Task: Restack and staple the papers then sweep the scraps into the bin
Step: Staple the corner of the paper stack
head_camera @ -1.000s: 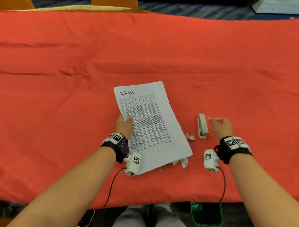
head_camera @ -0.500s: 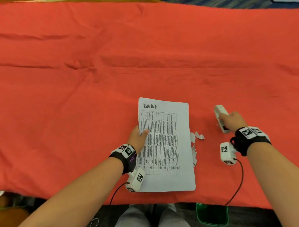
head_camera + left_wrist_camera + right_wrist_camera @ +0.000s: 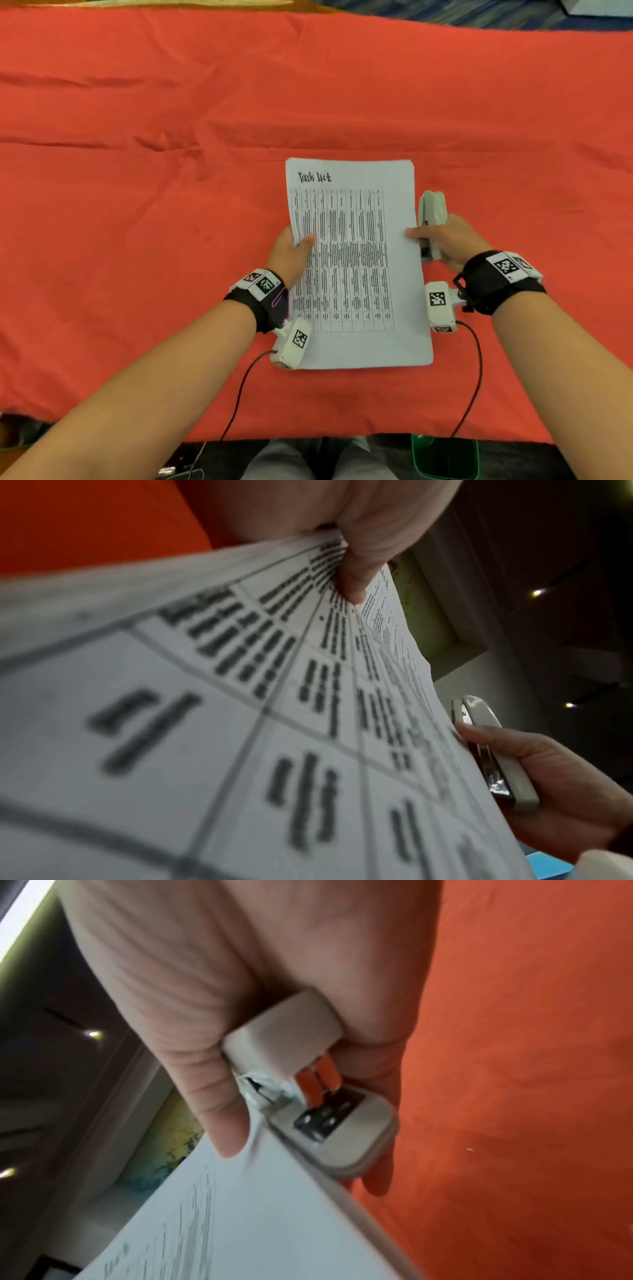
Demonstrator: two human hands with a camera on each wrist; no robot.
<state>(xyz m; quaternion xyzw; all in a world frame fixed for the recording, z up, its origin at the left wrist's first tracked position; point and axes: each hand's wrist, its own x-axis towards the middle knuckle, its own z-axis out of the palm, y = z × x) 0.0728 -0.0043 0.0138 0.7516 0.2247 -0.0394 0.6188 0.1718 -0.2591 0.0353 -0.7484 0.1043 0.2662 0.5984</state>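
A stack of white papers (image 3: 352, 267) headed "Task List" is held just above the red cloth (image 3: 171, 205), squared up. My left hand (image 3: 297, 244) grips its left edge, thumb (image 3: 356, 582) on top of the printed table. My right hand (image 3: 442, 238) holds a beige stapler (image 3: 432, 219) against the stack's right edge, thumb tip touching the top sheet. In the right wrist view the stapler (image 3: 308, 1074) sits in my curled fingers with the papers (image 3: 240, 1218) just beside it. In the left wrist view the papers (image 3: 240, 696) fill the frame, the stapler (image 3: 493, 753) beyond them. No scraps show.
A green bin (image 3: 445, 459) stands on the floor below the table's near edge, right of my knees. The red cloth covers the whole table, with creases at the left and back. Cables hang from both wrist cameras.
My right hand took hold of the stapler, lifted it and brought it to the stack's right edge. The stack now sits straight, and the scraps beside it are out of sight.
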